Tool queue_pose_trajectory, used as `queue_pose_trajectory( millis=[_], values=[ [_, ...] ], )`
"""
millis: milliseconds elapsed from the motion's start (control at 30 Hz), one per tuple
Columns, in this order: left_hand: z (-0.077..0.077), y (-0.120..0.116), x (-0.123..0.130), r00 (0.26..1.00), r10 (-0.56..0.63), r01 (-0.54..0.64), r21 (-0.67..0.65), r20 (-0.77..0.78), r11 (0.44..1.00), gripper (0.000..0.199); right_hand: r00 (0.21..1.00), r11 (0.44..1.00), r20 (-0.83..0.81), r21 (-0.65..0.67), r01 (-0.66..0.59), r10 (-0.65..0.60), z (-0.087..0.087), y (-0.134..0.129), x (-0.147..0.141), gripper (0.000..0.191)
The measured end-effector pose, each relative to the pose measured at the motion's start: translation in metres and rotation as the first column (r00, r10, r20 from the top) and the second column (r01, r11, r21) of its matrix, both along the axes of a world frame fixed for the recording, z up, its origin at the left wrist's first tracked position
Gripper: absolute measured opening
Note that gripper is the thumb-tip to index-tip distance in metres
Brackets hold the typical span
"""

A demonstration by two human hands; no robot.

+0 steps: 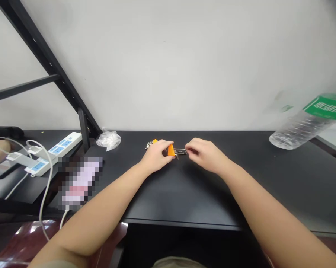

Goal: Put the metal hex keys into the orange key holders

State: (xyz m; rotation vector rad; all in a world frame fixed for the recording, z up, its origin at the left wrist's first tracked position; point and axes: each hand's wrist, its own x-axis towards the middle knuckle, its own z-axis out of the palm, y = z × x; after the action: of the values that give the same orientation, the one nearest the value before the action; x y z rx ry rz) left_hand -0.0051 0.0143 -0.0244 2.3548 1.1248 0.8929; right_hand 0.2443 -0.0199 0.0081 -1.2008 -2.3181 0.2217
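orange comb [171, 150]: orange plastic grip with a row of metal teeth sticking out on its left end; over the counter, between both hands, tilted, teeth partly behind the fingers.
metal clip [180, 151]: flat bent wire loop, thin, grey; just right of the orange comb, touching it or nearly, exact contact hidden by the fingers.
left hand [156, 156]: closed, gripping the orange comb, fingers wrapped over the grip.
right hand [205, 154]: closed to a pinch on the right end of the metal clip, just right of the orange comb.
counter [184, 197]: black, under the orange comb, runs along the wall [168, 63].
left of comb: crumpled plastic bag [108, 140] on the counter; white power strip [57, 149] with blue switches, further left; white cables [45, 186] beside it; pixelated object [80, 181], too blurred to tell; black metal frame [47, 63] up against the wall.
right of comb: clear water bottle [310, 123] with green label, well apart, lying tilted near the back of the counter.
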Motion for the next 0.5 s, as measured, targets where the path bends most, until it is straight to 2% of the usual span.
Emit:
queue_pose_trajectory(
  millis=[200,367,500],
  values=[
    [0.0,-0.003,0.002,0.996,-0.073,0.073,0.007,-0.048,0.997,0.051,0.998,0.998,0.025,-0.003,-0.057,0.057,-0.002,-0.002,-0.005,0.026],
    [0.002,-0.004,0.004,0.992,-0.099,0.105,0.066,-0.084,0.992,0.046,0.985,0.994,-0.138,-0.006,-0.105,0.103,-0.01,0.0,-0.017,0.024],
    [0.001,-0.002,0.003,0.994,-0.052,0.058,0.07,-0.091,0.996,0.052,0.995,0.999,-0.097,-0.042,-0.034,0.03,-0.018,0.007,-0.011,0.022]
  ],
)
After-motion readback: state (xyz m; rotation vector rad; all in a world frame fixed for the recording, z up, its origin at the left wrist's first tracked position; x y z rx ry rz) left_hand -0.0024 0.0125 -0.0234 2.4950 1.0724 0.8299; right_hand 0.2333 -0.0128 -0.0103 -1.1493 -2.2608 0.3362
